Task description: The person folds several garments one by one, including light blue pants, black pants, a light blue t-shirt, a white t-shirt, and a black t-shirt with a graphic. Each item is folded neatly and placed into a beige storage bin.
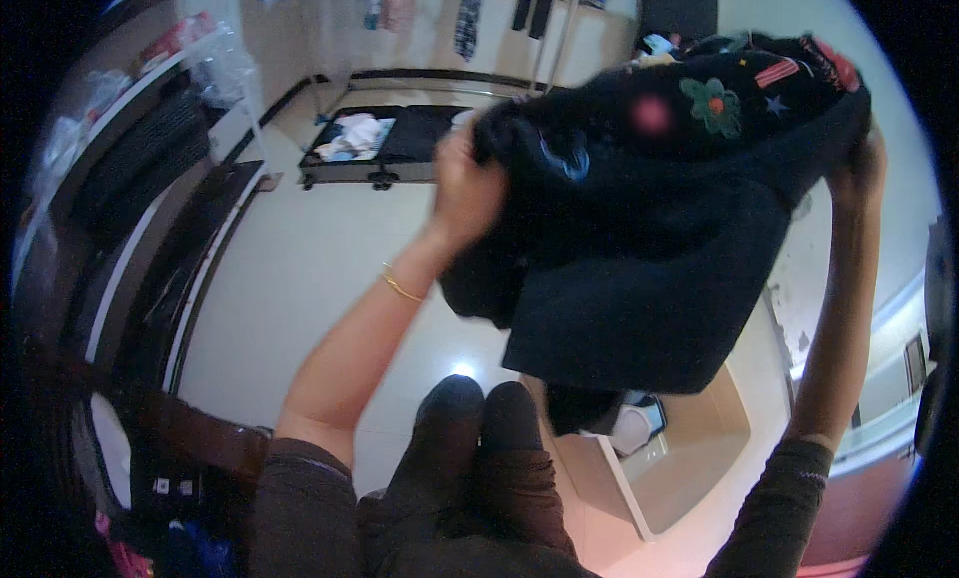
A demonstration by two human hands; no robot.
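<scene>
A dark garment (644,256) hangs stretched between my two raised hands. Colourful patches show along its upper part, among them a green flower and a small star. My left hand (468,192) grips its left end, with the fingertips partly hidden by the cloth. At the far right edge my right hand (858,166) holds the other end, its fingers mostly behind the fabric. The garment's lower part droops over a beige plastic bin (697,443), where a white item (633,428) lies inside.
An open suitcase (382,169) with folded clothes (352,137) lies on the tiled floor (300,278) ahead. Shelves (142,256) holding dark items and plastic bags line the left. Several clothes hang at the back, including dark trousers (533,7). A dark wooden piece of furniture (202,435) stands lower left.
</scene>
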